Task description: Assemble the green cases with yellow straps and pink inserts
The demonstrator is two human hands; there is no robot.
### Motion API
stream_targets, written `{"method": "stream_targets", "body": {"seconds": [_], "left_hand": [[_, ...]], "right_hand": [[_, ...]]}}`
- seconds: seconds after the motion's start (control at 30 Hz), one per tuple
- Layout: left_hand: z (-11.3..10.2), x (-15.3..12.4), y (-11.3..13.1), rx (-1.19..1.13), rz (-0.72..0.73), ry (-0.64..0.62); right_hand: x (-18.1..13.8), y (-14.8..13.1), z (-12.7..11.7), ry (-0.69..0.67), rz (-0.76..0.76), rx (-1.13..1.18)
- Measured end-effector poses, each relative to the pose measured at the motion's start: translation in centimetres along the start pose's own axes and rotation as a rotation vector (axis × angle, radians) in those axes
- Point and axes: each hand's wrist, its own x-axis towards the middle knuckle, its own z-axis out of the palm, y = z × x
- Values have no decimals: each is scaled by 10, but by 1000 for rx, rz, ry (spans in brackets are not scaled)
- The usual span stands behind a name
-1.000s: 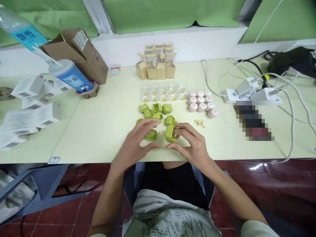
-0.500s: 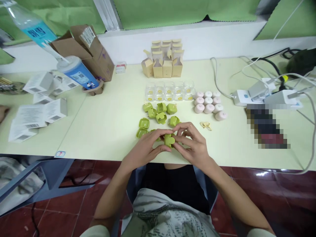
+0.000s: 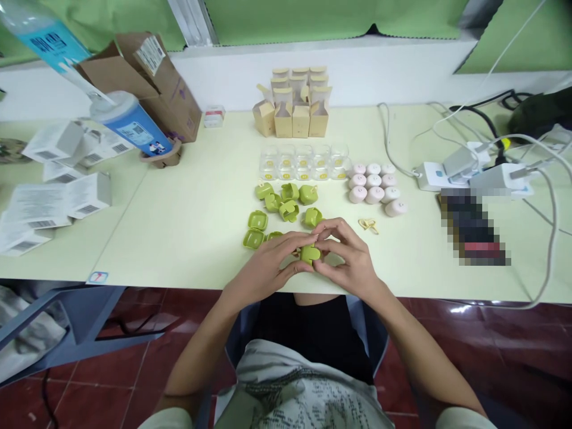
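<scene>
Between my two hands, just above the table's near edge, is a small green plastic case [image 3: 309, 254] with a rounded flap. My left hand [image 3: 270, 262] grips its left side, thumb below and fingers on top. Fingers of my right hand [image 3: 346, 256] close on its right side and upper edge. Beyond my hands lie several more green cases [image 3: 289, 211], some with petal-like flaps. Open green shells [image 3: 258, 220] rest by my left fingers, one partly hidden under them. A pale yellow loop of cord [image 3: 368, 225] lies to the right of my right hand.
Clear plastic cups [image 3: 304, 162] with yellow marks stand in rows, beside several pale pink round pieces [image 3: 375, 195]. Open small cartons [image 3: 300, 119] stand at the back. White boxes [image 3: 89, 195], a blue cup [image 3: 138, 128] and a cardboard box [image 3: 174, 95] are left; power strips [image 3: 473, 173] are right.
The view has shifted slightly. My fingers have closed in a little around the green case, and its rounded flap faces me more flatly.
</scene>
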Motion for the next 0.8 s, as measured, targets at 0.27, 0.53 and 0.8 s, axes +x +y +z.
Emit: {"method": "stream_targets", "body": {"seconds": [0.27, 0.53, 0.8], "left_hand": [[-9, -1, 5, 17, -108, 33], [-53, -15, -18, -12, -225, 228], [-55, -11, -24, 41, -213, 193]], "right_hand": [[6, -11, -23, -50, 113, 30], [-3, 13, -100, -165, 219, -681], [3, -7, -59, -125, 4, -676]]}}
